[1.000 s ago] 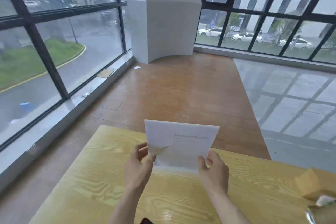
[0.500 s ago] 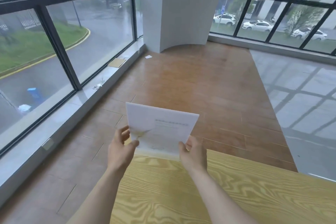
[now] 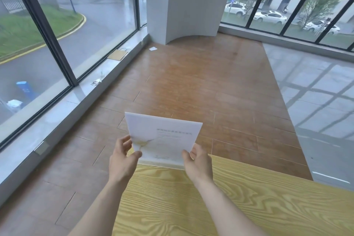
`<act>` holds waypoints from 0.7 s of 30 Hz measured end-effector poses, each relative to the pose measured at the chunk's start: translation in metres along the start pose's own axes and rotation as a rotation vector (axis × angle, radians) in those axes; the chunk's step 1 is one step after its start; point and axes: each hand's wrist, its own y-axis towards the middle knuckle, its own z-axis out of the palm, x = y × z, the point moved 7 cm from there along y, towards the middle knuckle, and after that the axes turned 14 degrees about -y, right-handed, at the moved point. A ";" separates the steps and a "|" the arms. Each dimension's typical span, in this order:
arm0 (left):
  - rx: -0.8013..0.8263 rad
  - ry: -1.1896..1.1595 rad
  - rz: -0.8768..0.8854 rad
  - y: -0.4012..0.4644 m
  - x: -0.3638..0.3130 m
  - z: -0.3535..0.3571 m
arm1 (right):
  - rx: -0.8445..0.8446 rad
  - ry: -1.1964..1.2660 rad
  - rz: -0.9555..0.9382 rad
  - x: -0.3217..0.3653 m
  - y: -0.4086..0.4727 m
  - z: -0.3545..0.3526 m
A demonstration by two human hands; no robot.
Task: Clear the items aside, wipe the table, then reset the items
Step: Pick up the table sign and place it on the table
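A white booklet with faint print and a pale flower picture is held upright in both hands, above the far left corner of the yellow wood-grain table. My left hand pinches its lower left edge. My right hand grips its lower right corner. The booklet's lower edge hovers just over the table's far edge, and its top leans away over the floor.
Brown wooden floor stretches beyond the table, with grey tile to the right. A low window sill runs along the left under tall glass panes. A white pillar stands at the far corner. Small scraps lie on the sill and floor.
The view has swung left and the booklet, still in both hands, now sits over the table's far left corner. The tan box and shiny object at the right have left view.
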 end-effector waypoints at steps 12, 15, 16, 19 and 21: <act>-0.011 0.043 0.042 -0.002 0.010 0.007 | 0.025 -0.146 0.025 -0.012 0.008 -0.003; -0.050 0.087 0.044 -0.011 0.014 0.008 | 0.025 -0.184 0.033 -0.021 0.003 -0.013; -0.059 0.102 0.044 -0.015 0.015 0.009 | 0.024 -0.199 0.031 -0.025 0.000 -0.018; -0.058 0.143 0.051 -0.035 0.020 0.020 | 0.035 -0.258 0.022 -0.040 -0.010 -0.037; -0.025 0.203 0.058 -0.050 0.024 0.033 | 0.045 -0.310 0.006 -0.050 -0.018 -0.051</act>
